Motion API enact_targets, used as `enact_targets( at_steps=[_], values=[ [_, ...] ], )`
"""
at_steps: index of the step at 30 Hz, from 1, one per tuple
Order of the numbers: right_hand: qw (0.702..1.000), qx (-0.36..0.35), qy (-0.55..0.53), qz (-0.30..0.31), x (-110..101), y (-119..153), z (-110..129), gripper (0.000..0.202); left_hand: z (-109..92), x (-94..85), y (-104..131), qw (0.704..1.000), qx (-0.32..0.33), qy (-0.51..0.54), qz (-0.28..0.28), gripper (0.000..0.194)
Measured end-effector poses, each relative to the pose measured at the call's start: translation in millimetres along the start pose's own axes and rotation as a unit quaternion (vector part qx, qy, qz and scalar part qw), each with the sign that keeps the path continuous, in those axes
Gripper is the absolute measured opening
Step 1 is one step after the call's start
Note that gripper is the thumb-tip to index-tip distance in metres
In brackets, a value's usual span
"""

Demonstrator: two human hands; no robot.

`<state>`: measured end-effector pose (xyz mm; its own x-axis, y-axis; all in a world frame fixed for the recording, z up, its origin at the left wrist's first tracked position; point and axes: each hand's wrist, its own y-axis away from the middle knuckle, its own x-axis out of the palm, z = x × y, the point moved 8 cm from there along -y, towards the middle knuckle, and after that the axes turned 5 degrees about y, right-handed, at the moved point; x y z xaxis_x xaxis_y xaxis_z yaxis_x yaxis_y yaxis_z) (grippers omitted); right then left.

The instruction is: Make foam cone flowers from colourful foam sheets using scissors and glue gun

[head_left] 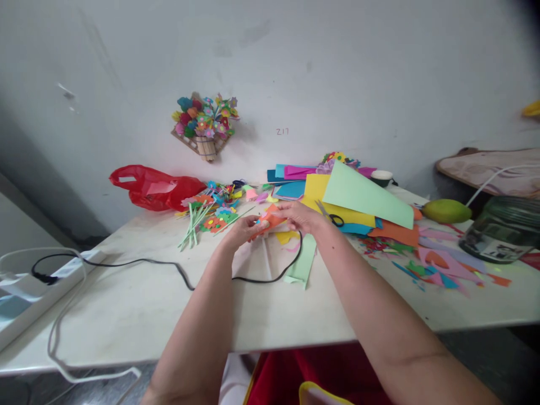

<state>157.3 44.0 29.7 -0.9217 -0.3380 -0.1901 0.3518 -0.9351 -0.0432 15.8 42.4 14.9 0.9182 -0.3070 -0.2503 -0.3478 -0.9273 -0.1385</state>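
Note:
An orange piece of craft sheet (273,220) is between my two hands, above the middle of the table. My left hand (244,230) is closed on its left edge, thumb on top. The fingers of my right hand (297,216) pinch its right side. A small yellow and pink bit shows at the top of the orange piece; its shape is too small to make out. Below the hands lie a thin white stick (266,259), a black cord (270,280) and a pale green strip (304,261). A yellow scrap (287,237) lies just under my right hand.
Scissors (329,214) rest on coloured sheets (367,194) at the right. Colourful scraps (447,264), a green mango (447,211) and a glass jar (502,230) are farther right. Left are foam flowers (213,224), pale green stems (194,225), a red bag (156,188) and a power strip (71,267).

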Motion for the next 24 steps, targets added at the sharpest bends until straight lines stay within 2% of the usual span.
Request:
enact_targets(
  at_steps=[7,16,24],
  values=[
    [0.996,0.061,-0.002,0.070,6,3,-11,0.025,1,0.8,-6,0.998,0.033,-0.061,-0.001,0.053],
    [0.994,0.075,0.009,0.079,9,1,-17,0.022,4,-2.1,-9,0.995,0.020,-0.093,-0.012,0.066],
    [0.993,0.079,0.033,0.082,13,3,-16,0.018,10,-7.9,-13,0.994,0.021,-0.102,-0.035,0.064]
  ],
)
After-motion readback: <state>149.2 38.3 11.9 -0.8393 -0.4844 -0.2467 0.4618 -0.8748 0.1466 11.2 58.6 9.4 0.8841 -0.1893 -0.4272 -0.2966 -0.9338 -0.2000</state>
